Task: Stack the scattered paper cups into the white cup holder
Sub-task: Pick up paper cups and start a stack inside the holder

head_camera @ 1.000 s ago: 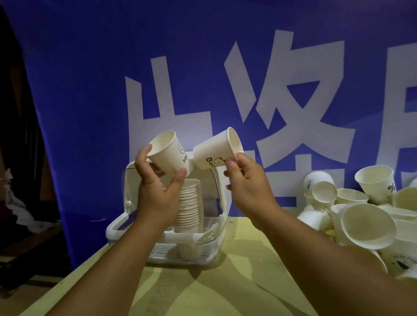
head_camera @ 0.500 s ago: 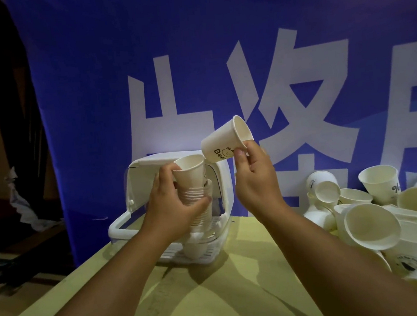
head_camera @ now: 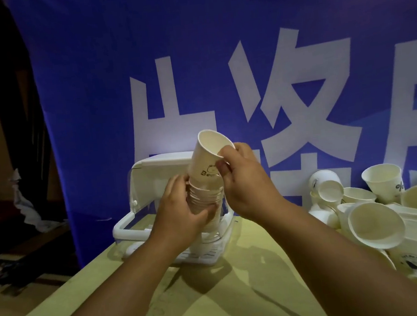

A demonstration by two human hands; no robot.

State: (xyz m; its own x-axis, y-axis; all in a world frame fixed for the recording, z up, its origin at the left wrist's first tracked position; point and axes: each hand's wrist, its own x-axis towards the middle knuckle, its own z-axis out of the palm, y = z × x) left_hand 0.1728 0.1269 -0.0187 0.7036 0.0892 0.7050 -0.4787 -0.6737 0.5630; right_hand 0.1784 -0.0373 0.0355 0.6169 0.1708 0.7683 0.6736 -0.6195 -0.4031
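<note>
So my right hand (head_camera: 245,182) has a cup (head_camera: 206,155) pinched just under the rim, fingers (head_camera: 221,168) on the printed side. My left hand (head_camera: 182,211) is wrapped round the stack (head_camera: 204,196) standing in the holder (head_camera: 153,173), at about 12 o'clock on the counter (head_camera: 215,297). The bit that matters: the cup sits right above the stack, base down, but the long axes aren't lined up. The cup's mouth tips off toward 1 o'clock while the stack runs pretty much 12 to 6. I reckon the rim needs swinging back to 12 before any push down, or it'll catch on the top lip. The right hand is the one on the job, the left just steadies. I can't tell if the base is already inside the top cup, since my own fingers cover that joint. The foot of the stack is hidden behind my left hand too, and the holder's clear lid (head_camera: 135,187) is hard to make out in this light. The loose cups (head_camera: 376,220) are piled at 3 o'clock, cut off by the frame edge.
</note>
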